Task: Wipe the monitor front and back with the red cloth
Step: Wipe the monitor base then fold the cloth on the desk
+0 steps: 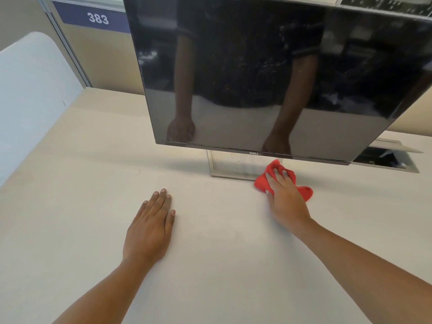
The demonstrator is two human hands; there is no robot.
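a pale beige counter (pixel 210 265), matt and plain, is seen filling most of the view. it is bounded at the back by a tan partition wall (pixel 105 61) carrying a blue sign (pixel 93 18) marked 383, and on the left by a white divider panel (pixel 30 94) with a rounded corner. a dell monitor (pixel 268 73) is stood near the back of the counter on a flat rectangular stand base (pixel 222 169). both arms are reflected in its dark glossy screen. past its lower right corner an open cable hatch (pixel 385 161) is set into the counter. the red cloth (pixel 260 182) is bunched on the counter at the right front corner of the stand base, below the monitor's lower edge and apart from the screen. it is pressed down by the right hand (pixel 286 199), whose fingers are laid slightly spread over its top. the left hand (pixel 149 230) is laid flat on the bare counter, palm down, fingers straight and close together, well apart from the cloth and short of the monitor. a wide stretch of counter is left between the two hands and to the left of the stand base.
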